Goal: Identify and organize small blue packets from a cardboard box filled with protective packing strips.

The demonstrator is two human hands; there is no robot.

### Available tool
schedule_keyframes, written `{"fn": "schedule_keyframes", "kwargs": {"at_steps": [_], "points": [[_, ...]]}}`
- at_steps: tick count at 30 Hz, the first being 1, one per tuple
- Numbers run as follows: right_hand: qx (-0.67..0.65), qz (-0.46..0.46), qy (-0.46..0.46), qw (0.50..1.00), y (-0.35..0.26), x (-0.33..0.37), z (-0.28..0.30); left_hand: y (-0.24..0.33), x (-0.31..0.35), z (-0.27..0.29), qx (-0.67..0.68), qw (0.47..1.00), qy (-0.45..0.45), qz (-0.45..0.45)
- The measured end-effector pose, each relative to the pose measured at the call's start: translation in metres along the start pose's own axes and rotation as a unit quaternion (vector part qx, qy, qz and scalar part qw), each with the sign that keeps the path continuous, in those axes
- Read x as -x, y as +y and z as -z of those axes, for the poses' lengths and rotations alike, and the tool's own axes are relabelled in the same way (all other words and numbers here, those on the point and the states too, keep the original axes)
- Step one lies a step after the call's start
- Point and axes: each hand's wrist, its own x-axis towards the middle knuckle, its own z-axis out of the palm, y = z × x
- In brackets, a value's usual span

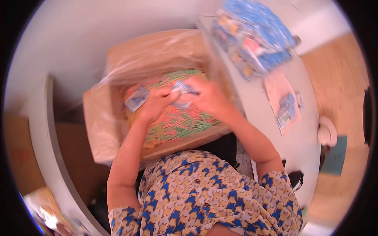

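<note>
An open cardboard box [157, 46] lined with clear plastic holds a heap of thin pink, green and orange sticks [183, 128]. Above the heap both my hands are closed, smeared somewhat by motion. Between them is a small blue-and-white printed packet [183, 87], gripped by my left hand [159, 103] and by my right hand [208, 96]. A second small, shiny packet [136, 99] shows just left of my left hand; whether it touches the fingers I cannot tell.
At the right, a pale table [252, 100] bears a large clear bag of blue and colourful packets [256, 35]. Nearer on it lies a pink sheet [275, 88] with small printed packets [287, 108]. A pale curved panel edge [59, 165] stands left of the box.
</note>
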Motion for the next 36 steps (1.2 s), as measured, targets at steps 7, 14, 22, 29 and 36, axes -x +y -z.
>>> {"fn": "schedule_keyframes", "kwargs": {"at_steps": [7,14,22,29,36], "points": [[-0.059,-0.171,0.078,0.98,0.053,0.09,0.144,-0.058,0.006,0.056,-0.523,0.829,0.18,-0.08],[0.282,-0.43,0.057,0.856,0.16,0.216,0.298,-0.057,0.007,0.051,-0.643,0.718,0.222,0.148],[0.46,-0.233,0.143,0.845,0.174,0.238,0.287,-0.067,-0.01,0.052,-0.602,0.745,0.234,0.167],[0.425,0.004,0.245,0.871,0.081,0.144,0.214,-0.055,-0.004,0.056,-0.576,0.76,0.241,0.182],[0.035,0.077,0.002,0.996,0.022,0.033,0.036,-0.037,0.005,0.06,-0.284,0.934,0.201,0.077]]}}
